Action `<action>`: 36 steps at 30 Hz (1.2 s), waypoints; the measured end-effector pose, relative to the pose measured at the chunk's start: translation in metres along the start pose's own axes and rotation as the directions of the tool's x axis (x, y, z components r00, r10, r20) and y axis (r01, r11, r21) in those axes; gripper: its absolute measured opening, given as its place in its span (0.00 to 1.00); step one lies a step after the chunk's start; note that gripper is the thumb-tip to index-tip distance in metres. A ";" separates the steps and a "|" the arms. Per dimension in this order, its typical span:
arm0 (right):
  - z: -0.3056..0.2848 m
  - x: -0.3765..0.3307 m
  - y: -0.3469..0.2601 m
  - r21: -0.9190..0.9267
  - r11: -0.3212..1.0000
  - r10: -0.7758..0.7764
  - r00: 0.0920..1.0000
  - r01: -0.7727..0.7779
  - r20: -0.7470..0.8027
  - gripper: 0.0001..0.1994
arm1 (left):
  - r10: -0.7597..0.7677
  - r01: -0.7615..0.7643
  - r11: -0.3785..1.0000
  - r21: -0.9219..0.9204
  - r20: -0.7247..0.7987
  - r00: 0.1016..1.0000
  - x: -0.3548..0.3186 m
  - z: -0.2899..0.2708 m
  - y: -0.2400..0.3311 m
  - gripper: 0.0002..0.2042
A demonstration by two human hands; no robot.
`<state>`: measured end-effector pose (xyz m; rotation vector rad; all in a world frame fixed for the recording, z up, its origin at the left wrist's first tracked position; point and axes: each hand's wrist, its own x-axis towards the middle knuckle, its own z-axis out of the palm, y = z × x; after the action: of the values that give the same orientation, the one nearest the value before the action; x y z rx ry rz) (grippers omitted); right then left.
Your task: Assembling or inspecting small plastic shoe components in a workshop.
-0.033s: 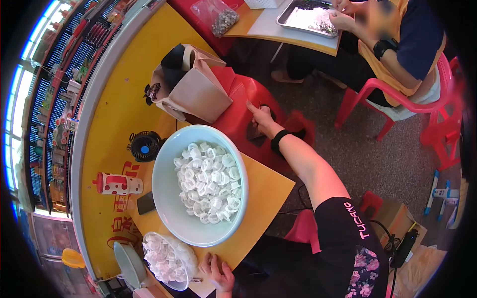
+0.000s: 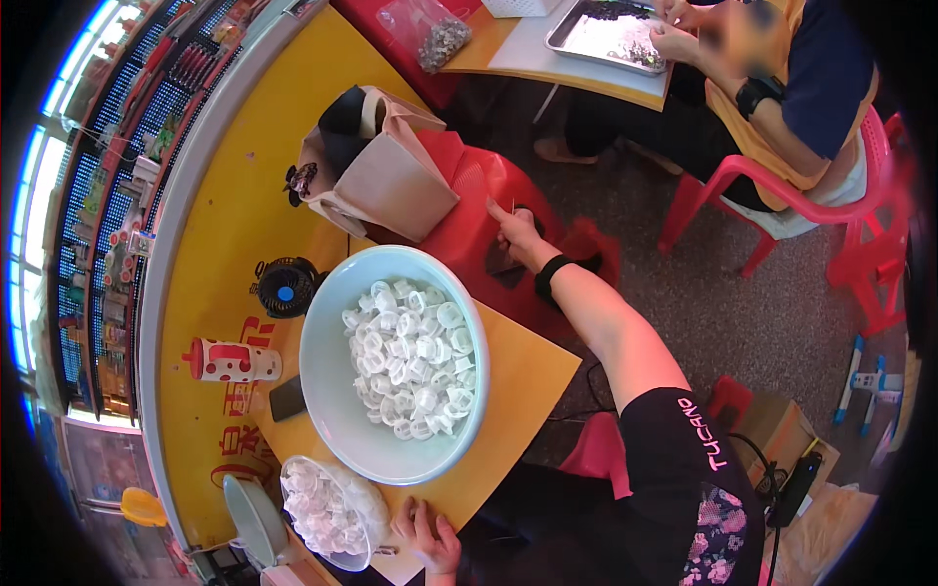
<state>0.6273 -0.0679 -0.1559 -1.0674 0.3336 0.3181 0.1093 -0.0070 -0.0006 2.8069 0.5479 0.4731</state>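
A large pale-blue basin (image 2: 322,430) on the wooden tabletop holds many small translucent white plastic pieces (image 2: 410,361). Below it, a smaller clear bowl (image 2: 376,513) is heaped with similar white pieces. My left hand (image 2: 427,539) rests at the table's near edge beside that bowl, fingers apart and holding nothing visible. My right arm reaches out past the table. By the red stool (image 2: 484,186), my right hand (image 2: 520,234) has one finger stretched out and the others curled. A dark flat object (image 2: 505,269) shows just below it; what the curled fingers hold is hidden.
A tan bag (image 2: 396,181) sits on the stool. Left of the basin are a black fan (image 2: 285,286), a spotted cup (image 2: 234,361) and a dark phone (image 2: 287,398). Top right, another person sits on a pink chair (image 2: 743,171), hands over a metal tray (image 2: 606,39).
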 end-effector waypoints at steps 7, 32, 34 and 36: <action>-0.014 0.000 -0.010 -0.030 0.999 0.016 1.000 -0.016 0.019 0.26 | 0.023 -0.021 0.999 0.038 -0.032 0.999 -0.001 -0.001 -0.004 0.17; 0.147 -0.161 -0.205 -0.311 0.197 -0.277 0.357 0.930 0.892 0.10 | -0.122 0.123 0.990 -0.062 0.010 0.992 -0.002 -0.017 -0.019 0.18; 0.205 -0.175 -0.194 -0.310 0.025 -0.046 0.311 0.950 0.949 0.10 | -0.119 0.121 0.991 -0.053 0.044 0.992 0.002 -0.024 -0.020 0.18; 0.257 -0.170 -0.176 -0.304 -0.136 0.108 0.319 0.943 0.941 0.11 | -0.124 0.124 0.988 -0.092 0.008 0.992 0.001 -0.023 -0.018 0.18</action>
<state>0.5747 0.0666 0.1678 -2.1628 -1.5606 0.1188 0.0958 0.0137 0.0157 2.6660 0.6775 0.4576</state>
